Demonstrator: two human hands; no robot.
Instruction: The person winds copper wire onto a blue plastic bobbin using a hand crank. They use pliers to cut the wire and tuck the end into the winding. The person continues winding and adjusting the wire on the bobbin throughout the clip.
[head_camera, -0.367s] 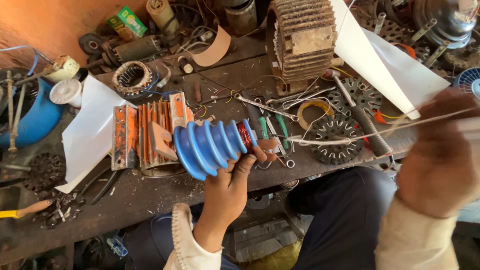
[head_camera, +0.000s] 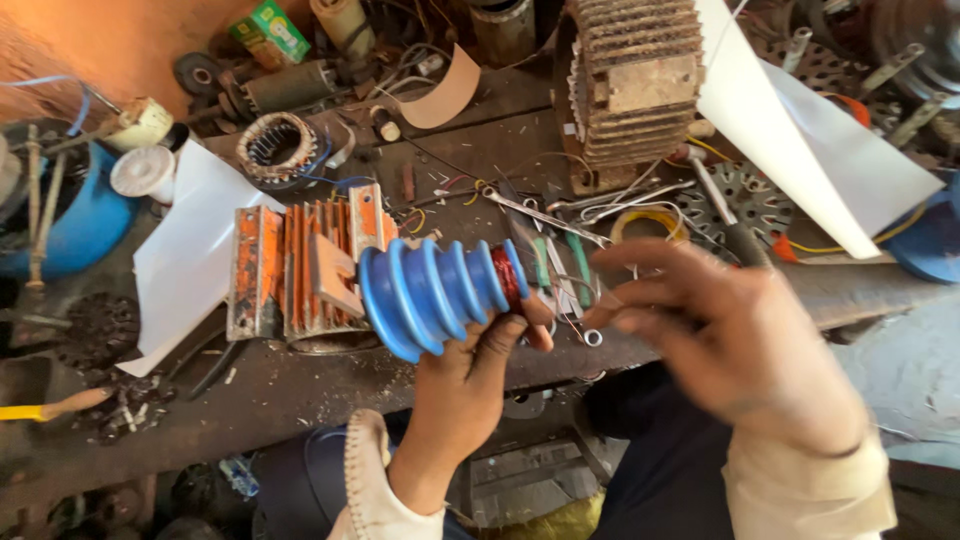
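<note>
Blue stepped winding former (head_camera: 430, 292) gripped at its red-wound narrow end by left hand (head_camera: 470, 375), above the workbench (head_camera: 300, 390) edge, before the orange finned motor housing (head_camera: 300, 265). Right hand (head_camera: 730, 340) blurred, just beside, fingers loosely spread.

Stepped former (head_camera: 430, 295): bright blue, ridged, with a dark red winding at its narrow end.
Finned motor housing (head_camera: 300, 265): orange, paint worn to grey.
Paper sheet (head_camera: 195, 255): plain white.
Sleeve cuff (head_camera: 375, 480): cream with stitched edge.
Small box (head_camera: 272, 32): green.
Tape roll (head_camera: 648, 222): yellow.
Workbench (head_camera: 300, 390): dark rusty brown.
</note>
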